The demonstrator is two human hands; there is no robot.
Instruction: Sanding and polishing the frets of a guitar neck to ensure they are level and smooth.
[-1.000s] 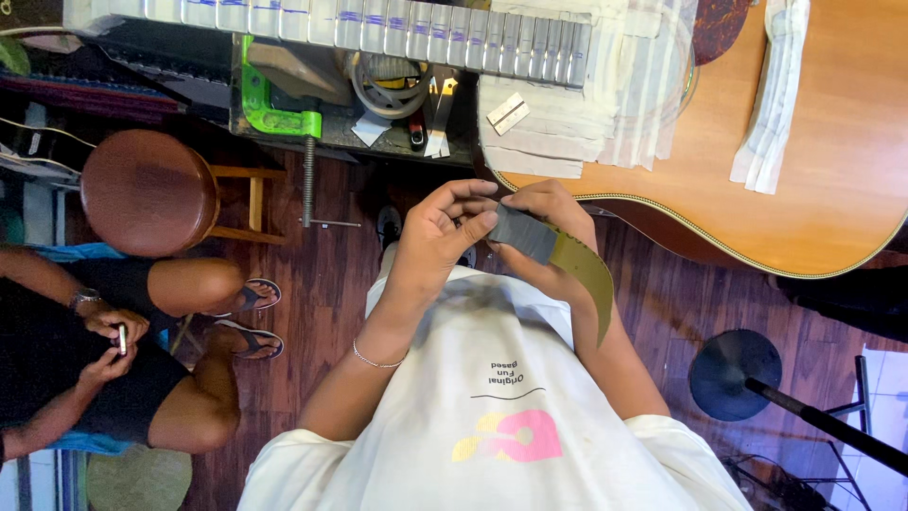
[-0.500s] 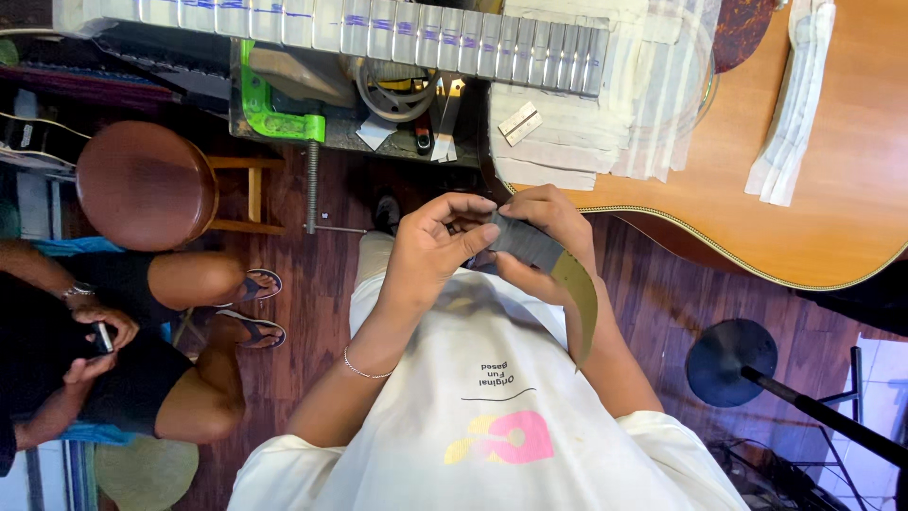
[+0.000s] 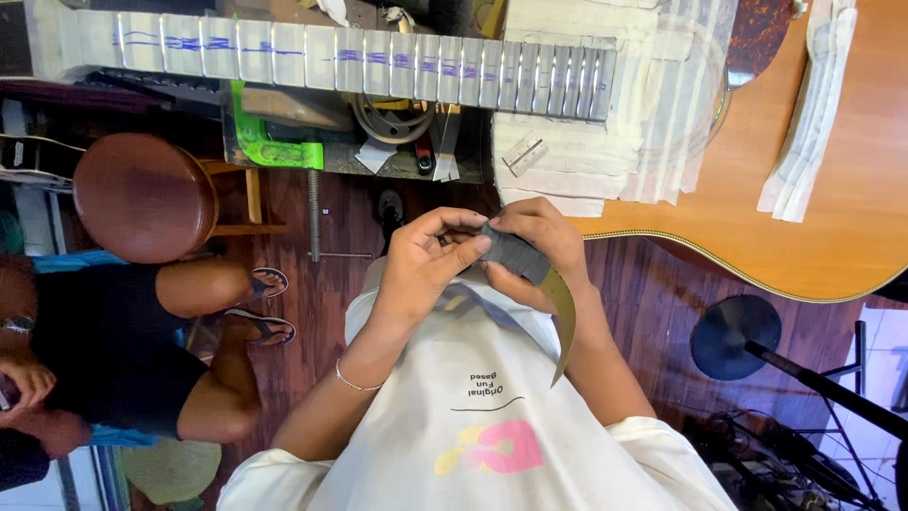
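In the middle of the frame, just above the cream shirt (image 3: 492,416): a dark grey strip of sandpaper (image 3: 515,255), pinched between both hands. Left hand (image 3: 426,270) closed narrow on the strip's left end, thumb and fingertips pressing its upper edge. Right hand (image 3: 539,251) folded around the other part from behind, also closed on it, with a yellowish backing tail (image 3: 565,317) hanging down and curling toward the lower right.

Probably very light and thin, soft enough to bend and fold, rough on the grey face and so not slippery. Likely easy to crease or tear at a fold, so best taken at the two short ends, with flat fingers, not pulled hard.

In the upper part of the frame: a guitar fretboard (image 3: 359,61) with blue pen marks, lying across the bench. To the upper right: the orange body of an acoustic guitar (image 3: 842,227), covered partly with strips of masking tape (image 3: 586,151). Below the fretboard, a green clamp (image 3: 270,147). At the left, a round brown stool (image 3: 142,197) and another person sitting, legs bare, in sandals (image 3: 265,303). Well apart from the hands, all of these.
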